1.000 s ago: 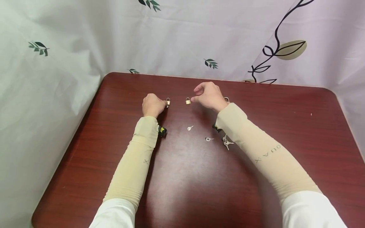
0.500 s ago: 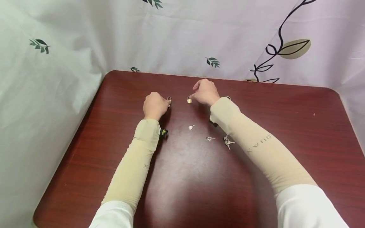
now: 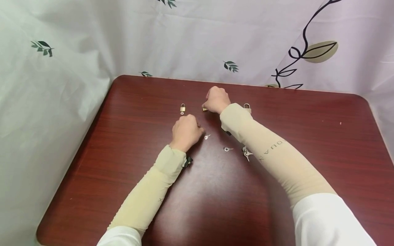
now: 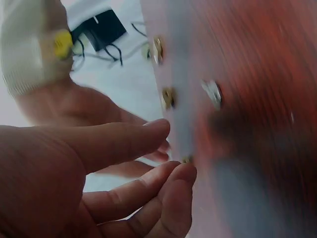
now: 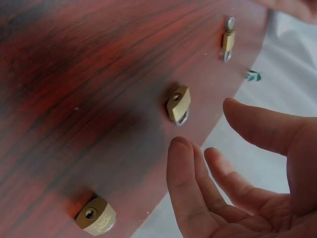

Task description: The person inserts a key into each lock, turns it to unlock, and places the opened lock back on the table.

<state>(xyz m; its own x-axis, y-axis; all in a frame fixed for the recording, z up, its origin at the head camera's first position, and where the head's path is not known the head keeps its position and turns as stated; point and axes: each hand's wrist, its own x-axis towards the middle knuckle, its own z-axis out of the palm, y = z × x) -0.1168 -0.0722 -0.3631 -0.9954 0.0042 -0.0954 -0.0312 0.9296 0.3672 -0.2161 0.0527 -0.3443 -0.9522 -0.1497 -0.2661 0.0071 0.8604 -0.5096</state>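
Note:
In the head view my left hand (image 3: pixel 187 131) hovers beside a small silver key (image 3: pixel 207 137). In the left wrist view its thumb and fingers (image 4: pixel 173 198) stand apart with nothing between them. My right hand (image 3: pixel 217 99) is over the middle brass padlock (image 5: pixel 179 104), which it partly hides in the head view. The right wrist view has the thumb and fingertips spread, near that padlock but apart from it. A brass padlock with a key in its keyhole (image 3: pixel 183 109) lies to the left. A larger padlock (image 5: pixel 97 216) lies to the right, partly behind the right sleeve.
A second key (image 3: pixel 227 149) and a bunch of keys (image 3: pixel 247 153) lie on the reddish-brown table (image 3: pixel 107 153), closer to the person. Behind the table's far edge hangs a white curtain (image 3: pixel 184 41) with a leaf pattern.
My left hand has left the padlock with the key in it and moved toward me and right, to the nearest loose key. My right hand has shifted slightly left over the middle padlock.

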